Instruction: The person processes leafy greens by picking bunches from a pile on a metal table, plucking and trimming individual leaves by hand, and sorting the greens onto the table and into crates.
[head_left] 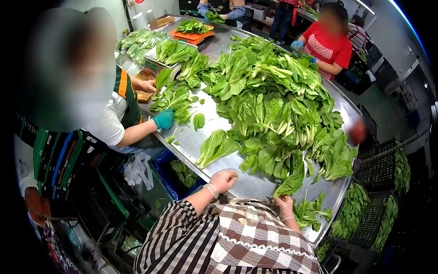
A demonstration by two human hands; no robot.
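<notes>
In the head view, the person's right hand (pixel 284 206), in a thin clear glove, is closed around the stem end of a leafy green bunch (pixel 290 183) at the near right edge of the steel desk (pixel 200 137), its leaves pointing up and away toward the heap; holding it by the stalks keeps the leaves loose and free of the grip. Just right of that hand lies a small cluster of greens (pixel 310 212) at the desk's near right rim, apart from the main heap. The left hand (pixel 223 180), also gloved, rests curled on the bare metal at the near edge, fingers bent under and holding nothing that I can see, near a lone flat bunch (pixel 214 147) that lies a little farther out. The large pile of greens (pixel 273 105) covers the middle and right of the desk, within reach of everyone round it. At the left a co-worker in a green apron presses a teal-gloved hand (pixel 163 119) on a smaller pile. At the far right another person in a red shirt (pixel 326 45) works the heap. Farther off sits an orange tray (pixel 191 34) of greens, and black crates (pixel 365 214) of greens stand at the right, below the desk.
</notes>
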